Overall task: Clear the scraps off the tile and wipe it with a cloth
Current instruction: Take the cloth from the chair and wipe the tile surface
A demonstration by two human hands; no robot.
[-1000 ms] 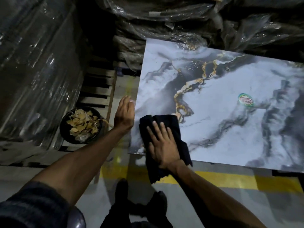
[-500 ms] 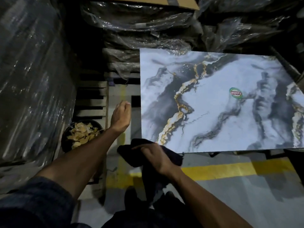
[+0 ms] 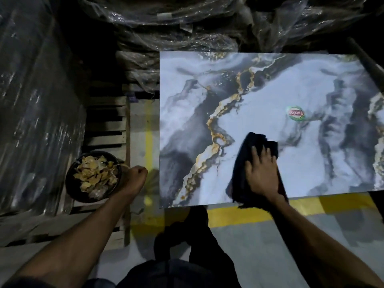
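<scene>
A large marble-patterned tile (image 3: 270, 96) with grey and gold veins lies flat in front of me. My right hand (image 3: 260, 173) presses a dark cloth (image 3: 252, 146) flat onto the tile near its front edge. A round green and red sticker (image 3: 296, 113) sits on the tile beyond the cloth. My left hand (image 3: 134, 177) is curled into a fist off the tile's left side, right beside a black bowl (image 3: 71, 183) filled with yellowish scraps (image 3: 94, 173).
Plastic-wrapped stacks (image 3: 31, 100) rise on the left and behind the tile. A wooden pallet (image 3: 106, 125) lies under the bowl. Yellow floor lines (image 3: 239, 213) run along the tile's front edge. My legs and shoes (image 3: 180, 235) are at the bottom centre.
My right hand has carried the cloth from the tile's front left corner rightward and further onto the tile. My left hand has dropped back and closed beside the bowl.
</scene>
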